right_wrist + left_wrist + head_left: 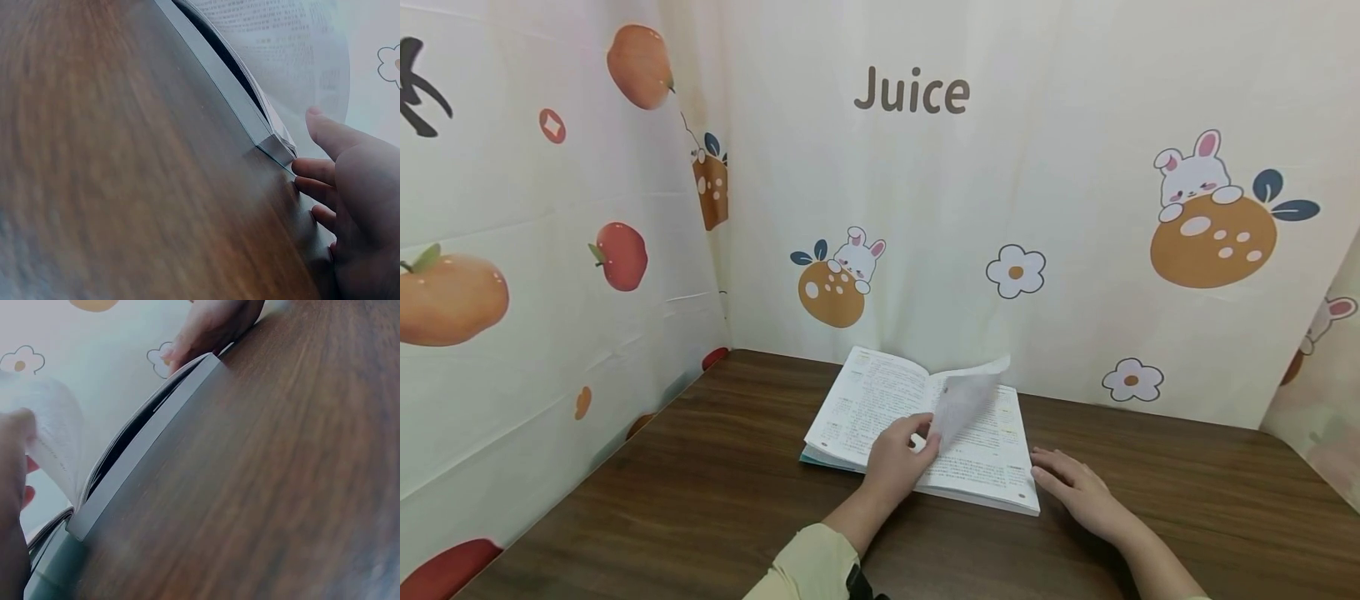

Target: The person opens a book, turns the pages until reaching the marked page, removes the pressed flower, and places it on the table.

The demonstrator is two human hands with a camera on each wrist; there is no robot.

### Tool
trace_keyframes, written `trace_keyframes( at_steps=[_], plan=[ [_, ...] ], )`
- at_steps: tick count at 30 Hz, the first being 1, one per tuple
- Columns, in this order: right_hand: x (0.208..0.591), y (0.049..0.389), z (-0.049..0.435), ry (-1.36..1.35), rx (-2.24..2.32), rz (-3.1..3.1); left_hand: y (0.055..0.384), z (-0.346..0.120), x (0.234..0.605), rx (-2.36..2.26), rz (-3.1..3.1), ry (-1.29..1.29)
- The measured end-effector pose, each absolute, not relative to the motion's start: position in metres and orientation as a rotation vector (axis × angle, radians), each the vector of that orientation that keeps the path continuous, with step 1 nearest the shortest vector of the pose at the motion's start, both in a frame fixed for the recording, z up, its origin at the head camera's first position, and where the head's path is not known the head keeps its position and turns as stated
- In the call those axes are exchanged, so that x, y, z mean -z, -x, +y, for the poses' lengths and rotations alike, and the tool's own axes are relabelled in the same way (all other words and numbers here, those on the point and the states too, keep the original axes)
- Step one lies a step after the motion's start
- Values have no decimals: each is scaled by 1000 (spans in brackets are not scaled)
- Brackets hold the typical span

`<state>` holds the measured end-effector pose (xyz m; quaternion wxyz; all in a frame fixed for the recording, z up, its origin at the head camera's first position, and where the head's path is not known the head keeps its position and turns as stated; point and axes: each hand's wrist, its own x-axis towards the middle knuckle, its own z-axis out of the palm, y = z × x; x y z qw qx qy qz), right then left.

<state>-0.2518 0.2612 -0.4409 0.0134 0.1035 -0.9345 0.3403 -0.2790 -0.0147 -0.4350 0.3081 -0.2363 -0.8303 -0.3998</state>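
Book: A thick white-paged paperback (874, 404) with a teal cover (56, 567) lies open flat on the tabletop, its far edge near the patterned backdrop.
Lifted sheet: 1 thin, translucent white printed page (964, 406) stands curled above the book's right half, its free top corner raised.
Left hand: A person's bare left hand (901, 457) reaches over the book's near edge, thumb and fingers pinching the lifted page near its lower end.
Right hand: The bare right hand (1078, 493) lies just beside the book's right edge, fingers extended and slightly apart, holding nothing; whether the fingertips touch the book cannot be told.
Sleeve: A pale yellow-green cuff (816, 562) covers the left forearm, nearer than the book, with a black strap (857, 583) at its edge.
Tabletop: Dark brown wood-grain surface (722, 467) spreads beneath and around the book.
Backdrop: A cream fabric sheet (925, 183) hangs behind the book, printed with "Juice", rabbits on orange fruits and 2 white flowers.
Side panel: Left of the book, a white fabric sheet (550, 333) shows red and orange fruit prints.
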Motion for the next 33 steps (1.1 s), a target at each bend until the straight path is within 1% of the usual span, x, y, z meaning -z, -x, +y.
trace_keyframes(
  at_steps=[6, 11, 15, 19, 23, 27, 33],
  plan=[
    [440, 252, 261, -336, -1066, -2909, 282, -18, 431, 1273, -2088, 531],
    [440, 251, 261, -336, -1057, -2918, 289, -31, 425, 1403, -2015, 444],
    [441, 251, 261, -327, -1050, -2927, 297, -48, 420, 1400, -1983, 383],
    [441, 251, 261, -326, -1047, -2927, 307, -66, 417, 1327, -1942, 406],
    [441, 252, 261, -327, -1042, -2924, 312, -80, 413, 1370, -1922, 415],
    [442, 251, 261, -325, -1042, -2923, 315, -95, 410, 1487, -1973, 336],
    [442, 251, 261, -316, -1046, -2928, 318, -125, 407, 1617, -2232, 211]
  ],
)
